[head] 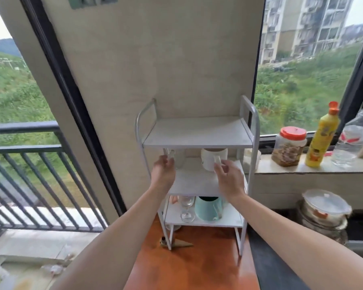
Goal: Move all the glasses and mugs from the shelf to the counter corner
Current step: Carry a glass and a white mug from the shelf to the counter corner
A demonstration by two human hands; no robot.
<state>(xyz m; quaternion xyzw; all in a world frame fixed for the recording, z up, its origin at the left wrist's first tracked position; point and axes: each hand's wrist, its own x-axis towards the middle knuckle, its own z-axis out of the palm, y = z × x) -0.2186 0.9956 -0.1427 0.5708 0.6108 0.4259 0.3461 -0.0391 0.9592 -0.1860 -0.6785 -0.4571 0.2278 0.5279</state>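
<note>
Fingers [219,168] of your right hand [228,176] clamp the white mug [210,161] by its handle. Your left hand [163,167] pinches the clear glass [177,158] at its 9 o'clock. Neither is off the shelf [197,135] yet. With the wine glass [187,208] and teal mug [208,208] below, I judge all is left to do.

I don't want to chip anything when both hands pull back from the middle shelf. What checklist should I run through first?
1. Left hand grips the clear glass: ok.
2. Right hand holds the white mug by its handle: ok.
3. Room between the white mug's rim and the top shelf for lifting: cannot tell, it looks tight.
4. Way out over the front edge of the middle shelf is free: ok.
5. Lower shelf emptied: not ok, a wine glass and a teal mug stand there.
6. Landing spot on the counter: cannot tell, the corner is not clearly in view.
</note>
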